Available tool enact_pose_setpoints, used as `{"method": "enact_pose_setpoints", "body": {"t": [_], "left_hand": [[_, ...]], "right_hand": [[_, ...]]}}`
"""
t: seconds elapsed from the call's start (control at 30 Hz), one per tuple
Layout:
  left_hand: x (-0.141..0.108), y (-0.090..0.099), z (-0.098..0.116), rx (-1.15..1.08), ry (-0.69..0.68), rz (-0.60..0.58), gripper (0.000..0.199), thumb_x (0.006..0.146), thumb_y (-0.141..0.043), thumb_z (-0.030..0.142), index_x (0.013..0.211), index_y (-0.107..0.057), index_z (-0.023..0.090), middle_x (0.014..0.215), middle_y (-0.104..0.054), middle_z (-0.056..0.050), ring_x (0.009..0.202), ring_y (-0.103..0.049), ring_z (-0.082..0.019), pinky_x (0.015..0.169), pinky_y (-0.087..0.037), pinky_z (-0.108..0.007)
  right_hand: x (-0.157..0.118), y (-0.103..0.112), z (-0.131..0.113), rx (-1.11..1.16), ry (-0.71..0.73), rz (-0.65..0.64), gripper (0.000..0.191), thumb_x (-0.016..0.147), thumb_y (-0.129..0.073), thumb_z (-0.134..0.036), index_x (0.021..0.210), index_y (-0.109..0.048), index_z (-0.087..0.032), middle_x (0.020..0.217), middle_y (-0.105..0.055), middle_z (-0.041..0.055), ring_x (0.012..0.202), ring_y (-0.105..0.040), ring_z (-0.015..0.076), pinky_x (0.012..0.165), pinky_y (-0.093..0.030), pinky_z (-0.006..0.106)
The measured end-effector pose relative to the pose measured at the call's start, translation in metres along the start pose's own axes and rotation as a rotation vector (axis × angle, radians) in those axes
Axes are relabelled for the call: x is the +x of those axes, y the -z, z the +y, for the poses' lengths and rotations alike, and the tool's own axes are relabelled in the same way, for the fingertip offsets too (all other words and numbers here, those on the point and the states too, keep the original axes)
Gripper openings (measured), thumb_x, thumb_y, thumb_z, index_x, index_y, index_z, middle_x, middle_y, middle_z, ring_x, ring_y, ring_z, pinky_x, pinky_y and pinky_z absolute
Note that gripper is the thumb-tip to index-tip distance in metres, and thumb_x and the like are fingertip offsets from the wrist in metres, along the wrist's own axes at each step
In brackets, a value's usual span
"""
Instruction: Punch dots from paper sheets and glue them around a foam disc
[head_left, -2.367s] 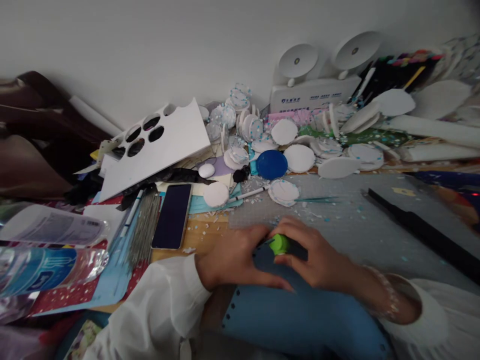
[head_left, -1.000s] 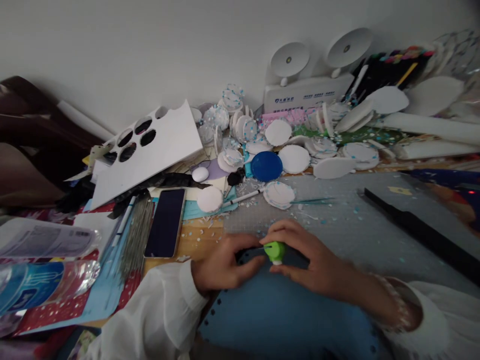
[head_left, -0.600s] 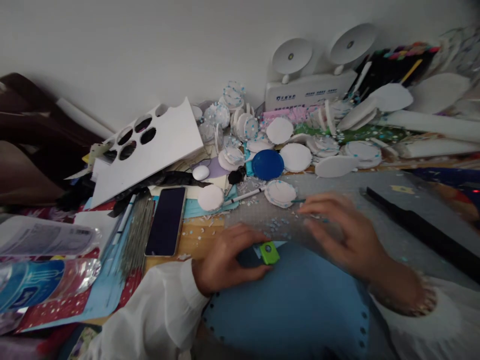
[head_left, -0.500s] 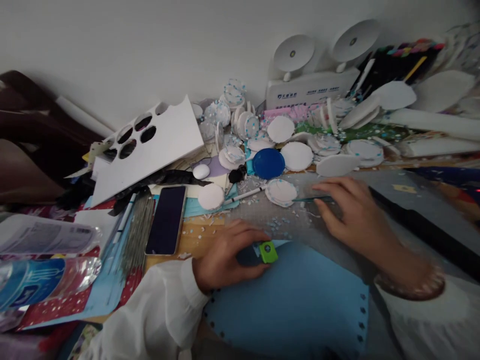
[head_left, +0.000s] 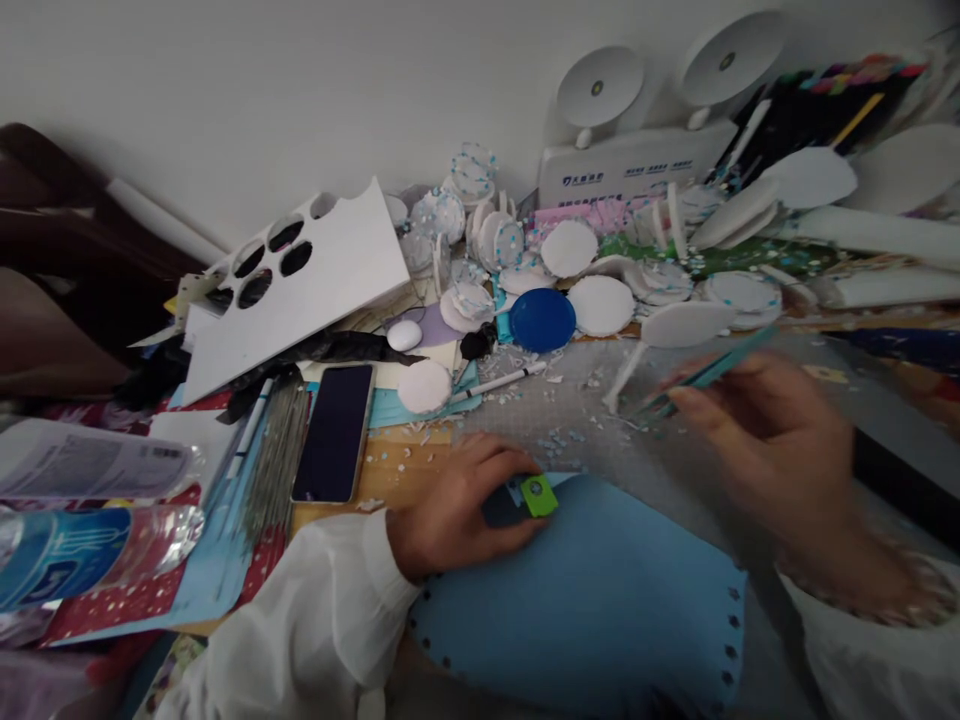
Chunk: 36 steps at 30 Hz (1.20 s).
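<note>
My left hand (head_left: 476, 510) curls round a small green craft punch (head_left: 538, 495), thumb and fingers on its sides. The punch sits at the upper left edge of a blue sheet (head_left: 592, 600), which has star-shaped holes along its left and right edges. Raised over the grey mat, my right hand (head_left: 772, 440) pinches a thin teal tool (head_left: 720, 370), apparently tweezers, blurred by motion. Close to the tool's lower left end is a thin white piece (head_left: 626, 380), perhaps a disc seen edge-on; I cannot tell whether they touch.
Many white foam discs with blue bits, a blue disc (head_left: 541, 320) and a white router box (head_left: 637, 165) line the wall. Further left lie a phone (head_left: 334, 433), a white board with round holes (head_left: 337, 280), wires (head_left: 277, 460) and a water bottle (head_left: 97, 555). Small scraps litter the grey mat (head_left: 600, 440).
My right hand has lifted the teal tool off the mat and moved right. The white disc that lay flat at the tool's end has left its spot. My left hand stays on the punch.
</note>
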<state>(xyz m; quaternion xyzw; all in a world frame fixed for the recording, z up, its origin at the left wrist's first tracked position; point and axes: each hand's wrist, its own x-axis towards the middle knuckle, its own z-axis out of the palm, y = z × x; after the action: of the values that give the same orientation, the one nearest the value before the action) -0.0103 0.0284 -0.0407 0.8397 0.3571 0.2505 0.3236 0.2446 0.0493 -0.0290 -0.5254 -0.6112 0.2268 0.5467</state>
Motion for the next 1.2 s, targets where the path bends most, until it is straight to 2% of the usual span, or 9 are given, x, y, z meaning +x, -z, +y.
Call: {"method": "enact_pose_setpoints", "body": {"t": [0.1,0.27,0.4,0.53,0.83,1.03,1.2], "left_hand": [[0.0,0.0,0.0,0.009,-0.011,-0.008,0.031,0.08,-0.066,0.03,0.108,-0.058,0.019,0.104,-0.062,-0.009,0.098,-0.058,-0.022,0.087,-0.047,-0.036],[0.001,0.0,0.0,0.04,-0.023,0.0,0.032,0.079,-0.067,0.029,0.108,-0.058,0.017,0.103,-0.062,-0.01,0.097,-0.058,-0.022,0.085,-0.047,-0.036],[0.0,-0.001,0.001,0.053,-0.036,0.016,0.032,0.081,-0.065,0.032,0.109,-0.058,0.018,0.103,-0.063,-0.01,0.096,-0.058,-0.022,0.085,-0.047,-0.036],[0.0,-0.001,0.001,0.069,-0.06,0.034,0.03,0.082,-0.063,0.033,0.108,-0.058,0.018,0.103,-0.064,-0.01,0.096,-0.059,-0.023,0.084,-0.046,-0.037],[0.0,-0.002,0.0,0.114,-0.101,0.039,0.031,0.082,-0.063,0.033,0.108,-0.059,0.017,0.104,-0.065,-0.011,0.095,-0.06,-0.023,0.083,-0.047,-0.037],[0.001,-0.002,-0.001,0.077,-0.103,0.046,0.033,0.08,-0.066,0.033,0.108,-0.06,0.015,0.101,-0.065,-0.011,0.095,-0.06,-0.024,0.083,-0.047,-0.037],[0.001,-0.002,0.001,0.052,-0.107,0.067,0.032,0.08,-0.067,0.032,0.107,-0.06,0.016,0.1,-0.065,-0.01,0.094,-0.061,-0.023,0.083,-0.047,-0.036]], "right_hand": [[-0.006,-0.009,-0.001,0.119,-0.103,-0.094,0.01,0.079,-0.069,-0.027,0.084,-0.061,-0.023,0.083,-0.065,0.0024,0.078,-0.064,0.0168,0.073,-0.054,0.031],[-0.01,-0.012,0.001,0.208,-0.236,-0.157,0.008,0.082,-0.068,-0.029,0.083,-0.063,-0.022,0.077,-0.066,0.0015,0.068,-0.062,0.0135,0.059,-0.054,0.023],[-0.022,-0.018,-0.01,0.372,-0.177,-0.278,0.007,0.081,-0.069,-0.023,0.082,-0.062,-0.023,0.08,-0.067,0.0014,0.074,-0.066,0.0136,0.064,-0.056,0.021],[-0.033,-0.025,-0.018,0.333,-0.125,-0.373,0.009,0.08,-0.068,-0.019,0.083,-0.062,-0.024,0.08,-0.067,0.0021,0.076,-0.067,0.0154,0.069,-0.058,0.023],[-0.04,-0.029,-0.016,0.308,-0.09,-0.387,0.01,0.081,-0.067,-0.017,0.085,-0.061,-0.024,0.082,-0.068,0.0024,0.079,-0.068,0.0165,0.071,-0.06,0.025],[-0.039,-0.032,-0.019,0.378,-0.128,-0.322,0.008,0.084,-0.063,-0.019,0.081,-0.058,-0.024,0.077,-0.067,0.0003,0.065,-0.066,0.0129,0.059,-0.058,0.024],[-0.037,-0.034,-0.021,0.394,-0.203,-0.277,0.01,0.084,-0.065,-0.024,0.077,-0.058,-0.023,0.074,-0.066,-0.0012,0.058,-0.062,0.0108,0.055,-0.056,0.023]]}}
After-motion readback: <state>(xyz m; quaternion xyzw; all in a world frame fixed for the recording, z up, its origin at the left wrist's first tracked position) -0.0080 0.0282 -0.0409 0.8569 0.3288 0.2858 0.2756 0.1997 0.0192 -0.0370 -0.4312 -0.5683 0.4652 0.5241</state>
